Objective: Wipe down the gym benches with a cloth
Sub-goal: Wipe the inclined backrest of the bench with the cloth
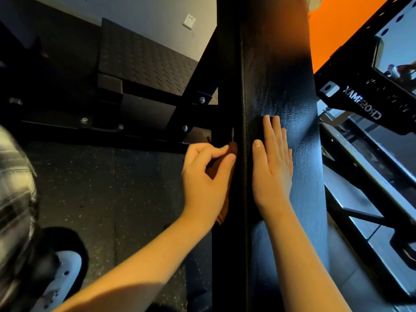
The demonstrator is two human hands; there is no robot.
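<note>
Well, rust-brown cloth (225, 209) (bunched, narrow)

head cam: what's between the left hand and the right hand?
Head view: the brown cloth, pinched by the left hand, then the dark side edge of the bench pad. The right hand lies flat on the pad's top.

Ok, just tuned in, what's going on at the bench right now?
A person is wiping a black padded gym bench. Their left hand pinches a brown cloth and holds it against the left side edge of the pad, with the rest of the cloth hanging down along that side. Their right hand lies flat on top of the pad, fingers straight, holding nothing. At this moment the cloth is on the side edge, not on the top surface.
</note>
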